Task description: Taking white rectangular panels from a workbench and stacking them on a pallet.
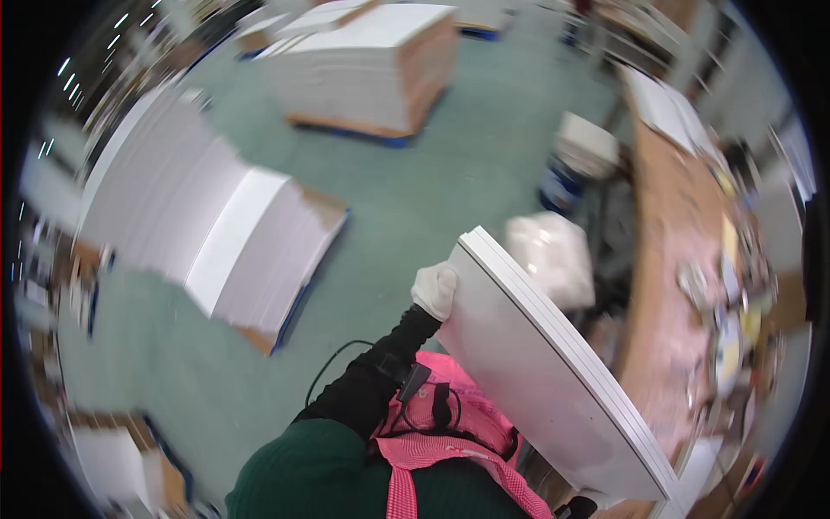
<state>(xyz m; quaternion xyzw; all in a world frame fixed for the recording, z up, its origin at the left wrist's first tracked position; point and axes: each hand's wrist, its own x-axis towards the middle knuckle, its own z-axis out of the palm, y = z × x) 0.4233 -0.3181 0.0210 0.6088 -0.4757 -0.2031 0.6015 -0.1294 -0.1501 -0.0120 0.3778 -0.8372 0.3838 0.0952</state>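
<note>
A stack of a few flat white panels (545, 372) is held on edge in front of my body, slanting from the middle of the view down to the lower right. My left hand (435, 291), in a white glove, is closed on the far end of the stack. At the bottom edge of the view, my right hand (605, 499) grips the near end; only a little of its white glove shows beside a dark cuff, and most of its fingers are hidden. A pink checked apron (458, 398) and a black cable lie behind the panels.
On my right runs a long brown workbench (661, 285) with scattered tools and papers. Beside it stand a white plastic-wrapped bundle (553, 255) and a blue bucket (560, 186). White sheet stacks sit on pallets to the left (238, 233) and ahead (354, 82).
</note>
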